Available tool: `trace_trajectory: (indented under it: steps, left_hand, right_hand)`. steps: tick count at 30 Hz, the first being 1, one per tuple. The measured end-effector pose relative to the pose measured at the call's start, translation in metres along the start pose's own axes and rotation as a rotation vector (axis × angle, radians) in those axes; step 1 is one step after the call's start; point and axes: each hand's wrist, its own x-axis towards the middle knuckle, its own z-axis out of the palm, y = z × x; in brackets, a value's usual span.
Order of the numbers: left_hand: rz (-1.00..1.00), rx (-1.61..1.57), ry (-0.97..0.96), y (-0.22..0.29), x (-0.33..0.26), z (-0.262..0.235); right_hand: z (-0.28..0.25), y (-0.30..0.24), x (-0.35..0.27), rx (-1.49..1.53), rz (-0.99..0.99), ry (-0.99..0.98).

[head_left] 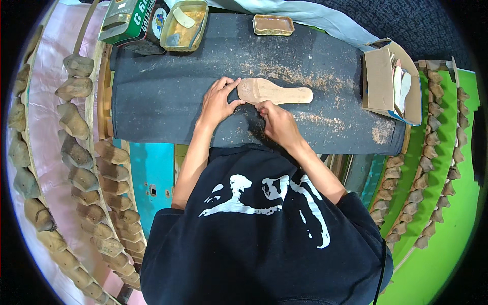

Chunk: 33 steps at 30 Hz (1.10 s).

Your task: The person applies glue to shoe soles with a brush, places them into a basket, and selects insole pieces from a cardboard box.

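A tan, sole-shaped piece (pixel 274 93) lies flat on the dark cloth, its wide end to the left and its narrow rounded end to the right. A crosswise line marks its wide part. My left hand (pixel 219 101) holds the wide end, fingers along the far side and thumb at the near edge. Against the near edge, just right of that thumb, my right hand (pixel 279 123) is closed in a fist. What it grips is hidden by the fingers.
Brown shavings (pixel 300 76) litter the dark cloth (pixel 162 112). A glue-smeared tub (pixel 202 42) with a white spreader and a green tin (pixel 133 25) stand far left. A small brown-filled dish (pixel 273 25) sits at the back. Right is a cardboard box (pixel 378 81) of white pieces; shoe lasts (pixel 77 87) line both sides.
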Motion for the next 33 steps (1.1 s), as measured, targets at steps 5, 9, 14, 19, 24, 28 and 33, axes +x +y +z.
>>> trace_trajectory:
  steps: [5, 9, 14, 19, 24, 28, 33]
  left_hand:
    - [-0.005, 0.004, -0.019, 0.003, 0.002, -0.003]
    - [-0.020, -0.004, -0.051, 0.000, 0.003, -0.004]
    - [-0.045, -0.010, -0.053, 0.003, 0.003, -0.005]
    - [-0.062, 0.003, -0.043, 0.021, 0.008, -0.012]
    - [-0.097, 0.098, -0.055, 0.031, 0.012, -0.006]
    - [-0.127, 0.115, -0.038, 0.029, 0.010, -0.003]
    - [-0.164, 0.125, -0.077, 0.032, 0.011, -0.003]
  right_hand:
    - [0.014, 0.001, 0.021, 0.058, -0.058, 0.058]
    - [0.019, -0.006, 0.031, 0.026, -0.239, 0.114]
    - [0.006, 0.017, -0.002, -0.010, 0.001, 0.062]
    - [-0.007, 0.018, 0.003, 0.100, -0.028, 0.141]
    - [-0.007, 0.027, 0.008, 0.153, -0.036, 0.109]
    - [-0.033, 0.056, -0.015, 0.078, -0.012, 0.154]
    - [-0.047, 0.059, -0.012, 0.016, 0.102, 0.096]
